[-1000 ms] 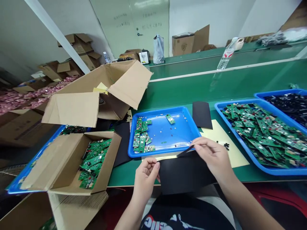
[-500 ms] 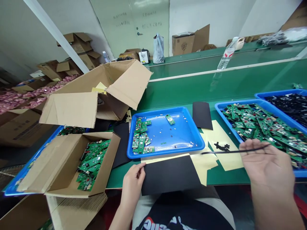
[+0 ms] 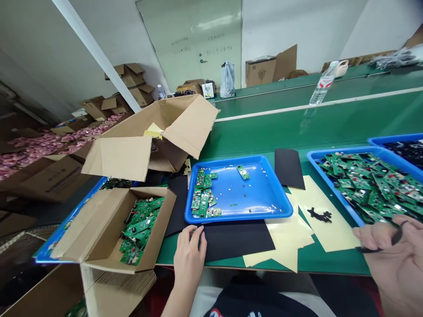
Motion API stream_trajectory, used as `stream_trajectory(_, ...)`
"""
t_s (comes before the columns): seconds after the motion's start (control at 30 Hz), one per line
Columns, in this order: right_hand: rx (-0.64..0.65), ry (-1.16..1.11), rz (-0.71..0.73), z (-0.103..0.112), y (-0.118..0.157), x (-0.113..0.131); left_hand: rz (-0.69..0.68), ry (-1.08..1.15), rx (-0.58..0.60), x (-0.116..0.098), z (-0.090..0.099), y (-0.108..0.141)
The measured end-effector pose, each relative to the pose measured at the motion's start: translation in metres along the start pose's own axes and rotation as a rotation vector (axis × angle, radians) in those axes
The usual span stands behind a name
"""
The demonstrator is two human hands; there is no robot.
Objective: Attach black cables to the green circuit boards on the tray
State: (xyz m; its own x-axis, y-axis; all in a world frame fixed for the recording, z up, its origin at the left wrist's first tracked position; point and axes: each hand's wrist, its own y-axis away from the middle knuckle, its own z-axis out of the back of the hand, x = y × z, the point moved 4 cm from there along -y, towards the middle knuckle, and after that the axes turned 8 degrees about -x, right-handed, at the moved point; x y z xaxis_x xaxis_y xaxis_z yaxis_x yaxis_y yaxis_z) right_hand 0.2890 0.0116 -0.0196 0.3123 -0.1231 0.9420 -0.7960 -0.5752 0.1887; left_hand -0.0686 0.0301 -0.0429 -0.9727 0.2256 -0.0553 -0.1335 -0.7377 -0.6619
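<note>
A black sheet (image 3: 236,241) lies on the green table just below the middle blue tray (image 3: 238,216). The fingertips of my left hand (image 3: 190,251) rest at its upper left corner, fingers a little bent and pointing forward. On the right, my right hand (image 3: 393,251) is closed round a thin black strip (image 3: 368,250), beside the blue tray of green circuit boards (image 3: 376,185). Small black cut pieces (image 3: 320,215) sit on a yellow sheet (image 3: 330,233) between the hands. More yellow sheets (image 3: 287,251) lie partly under the black sheet.
At the left stand an open carton of circuit boards (image 3: 140,229) and a larger open carton (image 3: 119,156). Another black sheet (image 3: 289,168) is right of the middle tray. A water bottle (image 3: 322,86) stands at the back, and a further blue tray (image 3: 393,140) at far right.
The black sheet has moved from the table's front edge to flat against the middle tray. My right hand has curled round the strip, which earlier lay stretched across its open fingers.
</note>
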Motion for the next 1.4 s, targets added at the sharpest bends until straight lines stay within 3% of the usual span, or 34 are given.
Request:
stream_trajectory(0.13,0.065,-0.069,-0.147,-0.009,0.005,-0.011,-0.185,0.133,0.113,-0.013,0.007,0.012)
stream_trajectory(0.27,0.302,-0.078,-0.150,-0.035,0.014,-0.020,-0.332,0.058,0.249,-0.025,-0.002,0.018)
stream_trajectory(0.37,0.541,-0.060,-0.092,-0.057,0.028,-0.026,-0.286,0.036,0.282,-0.025,-0.006,0.010)
stream_trajectory(0.5,0.797,0.121,-0.014,-0.078,0.047,-0.035,-0.185,0.176,0.309,-0.025,-0.002,-0.007)
stream_trajectory(0.6,0.890,0.298,0.102,-0.091,0.051,-0.028,-0.142,0.262,0.304,-0.025,0.002,-0.022)
stream_trajectory(0.7,0.932,0.361,0.275,-0.112,0.046,-0.006,-0.117,0.330,0.326,-0.024,-0.001,-0.043)
stream_trajectory(0.8,0.955,0.294,0.380,-0.141,0.036,0.022,-0.048,0.379,0.449,-0.028,-0.019,-0.074)
stream_trajectory(0.93,0.902,0.183,0.465,-0.177,0.023,0.051,0.023,0.393,0.554,-0.042,-0.067,-0.126)
stream_trajectory(1.03,0.872,0.158,0.523,-0.194,0.018,0.058,0.120,0.356,0.608,-0.054,-0.111,-0.158)
stream_trajectory(1.13,0.856,0.164,0.555,-0.201,0.015,0.054,0.247,0.295,0.648,-0.066,-0.145,-0.173)
stream_trajectory(1.23,0.837,0.196,0.578,-0.202,0.010,0.048,0.335,0.255,0.669,-0.078,-0.162,-0.175)
stream_trajectory(1.4,0.869,0.330,0.702,-0.207,0.004,0.043,0.393,0.290,0.690,-0.083,-0.168,-0.176)
